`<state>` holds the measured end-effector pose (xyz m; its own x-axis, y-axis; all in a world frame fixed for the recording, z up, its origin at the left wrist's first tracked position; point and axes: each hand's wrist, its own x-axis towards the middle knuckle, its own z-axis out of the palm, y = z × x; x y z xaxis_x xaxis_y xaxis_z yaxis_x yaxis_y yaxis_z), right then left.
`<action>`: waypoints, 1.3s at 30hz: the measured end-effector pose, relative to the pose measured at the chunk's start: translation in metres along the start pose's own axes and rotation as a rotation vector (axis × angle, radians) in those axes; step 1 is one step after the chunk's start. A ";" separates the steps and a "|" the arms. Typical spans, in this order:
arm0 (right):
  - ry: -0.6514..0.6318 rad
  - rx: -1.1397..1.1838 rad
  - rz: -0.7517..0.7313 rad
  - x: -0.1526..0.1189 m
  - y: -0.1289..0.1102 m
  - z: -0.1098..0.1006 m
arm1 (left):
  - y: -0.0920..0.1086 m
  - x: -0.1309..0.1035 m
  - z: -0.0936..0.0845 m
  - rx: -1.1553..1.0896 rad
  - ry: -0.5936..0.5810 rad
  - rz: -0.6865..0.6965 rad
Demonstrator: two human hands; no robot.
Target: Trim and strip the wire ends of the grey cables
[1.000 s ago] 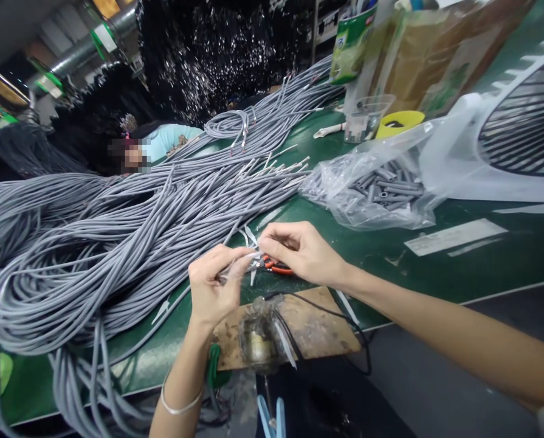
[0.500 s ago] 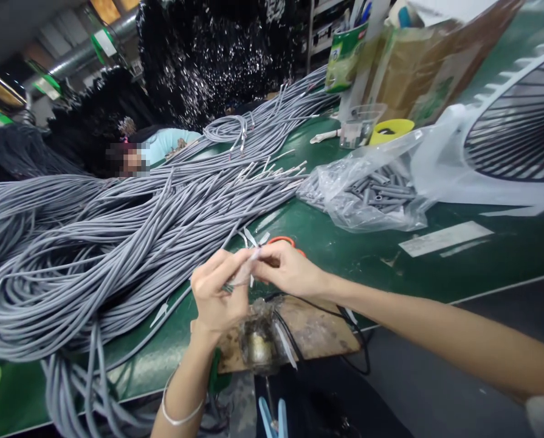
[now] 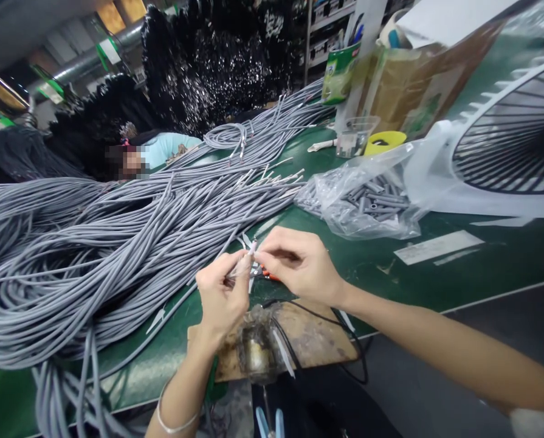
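Observation:
My left hand [image 3: 223, 291] is closed around a cable end [image 3: 252, 248], whose pale tip sticks up above the fingers. Close to its right side is my right hand [image 3: 299, 261], thumb and fingertips pinched together at the tip; what they hold is too small to make out. Orange-handled pliers or scissors [image 3: 270, 274] lie partly hidden behind the right fingers. Below the hands a small metal device [image 3: 258, 353] sits on a stained wooden board [image 3: 317, 334]. Long grey cables [image 3: 130, 255] spread in a thick bundle left of the hands.
A clear bag of short grey tubes [image 3: 372, 207] lies on the green table [image 3: 358, 267], beside a white fan [image 3: 504, 146]. Behind are a yellow dish [image 3: 385, 142], a plastic cup [image 3: 351, 143] and a green can [image 3: 340, 76]. Another person [image 3: 162, 149] leans behind the cables.
My right hand has drawn slightly back from my left, with its fingers now pinched by the cable tip. The cable tip shows more clearly, and the view has shifted slightly.

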<state>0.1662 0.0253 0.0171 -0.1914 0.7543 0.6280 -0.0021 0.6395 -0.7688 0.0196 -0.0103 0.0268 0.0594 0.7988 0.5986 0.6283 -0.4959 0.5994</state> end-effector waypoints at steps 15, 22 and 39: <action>-0.083 0.101 0.212 0.007 0.004 -0.004 | -0.003 -0.001 0.003 -0.064 -0.032 -0.069; -0.067 0.122 0.236 0.010 0.005 -0.008 | -0.006 0.001 0.000 -0.200 -0.079 -0.230; -0.046 -0.050 -0.040 0.005 0.010 -0.004 | -0.009 0.003 0.004 -0.317 -0.169 -0.324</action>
<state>0.1690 0.0360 0.0136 -0.2370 0.7210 0.6511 0.0380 0.6766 -0.7354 0.0176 -0.0023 0.0210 0.0409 0.9606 0.2750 0.3695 -0.2703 0.8890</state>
